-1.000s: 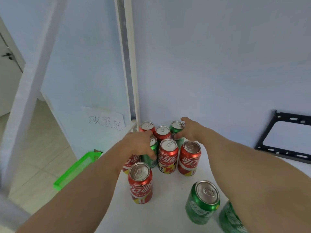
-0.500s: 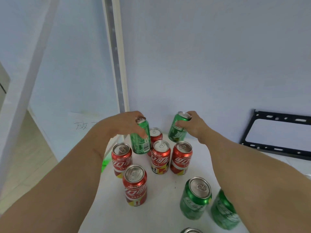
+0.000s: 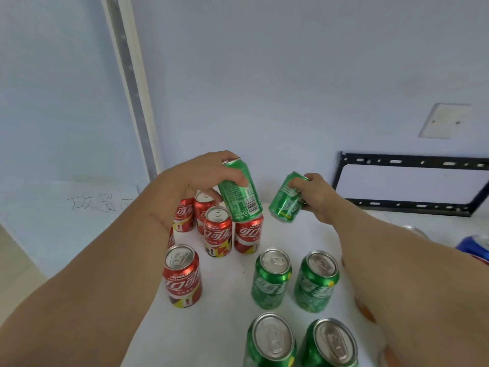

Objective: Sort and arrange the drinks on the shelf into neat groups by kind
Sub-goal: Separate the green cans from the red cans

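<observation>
My left hand (image 3: pixel 197 176) grips a green can (image 3: pixel 239 193) by its top, lifted and tilted above the red cola cans. My right hand (image 3: pixel 316 197) holds a second green can (image 3: pixel 287 198), tilted in the air to the right of the first. Several red cola cans (image 3: pixel 218 230) stand clustered at the back left of the white shelf (image 3: pixel 225 308), with one more red can (image 3: pixel 182 276) nearer to me. Several green cans (image 3: pixel 272 278) stand upright in a block at the front right.
A black metal bracket (image 3: pixel 407 205) lies at the back right against the wall. A blue-and-white can (image 3: pixel 475 246) shows at the right edge. A handwritten paper label (image 3: pixel 100 201) hangs on the left panel beside a vertical rail (image 3: pixel 132 83).
Both hands have lifted their green cans up out of the red cluster and carried them higher and rightward. The view has shifted right, showing more green cans at the front.
</observation>
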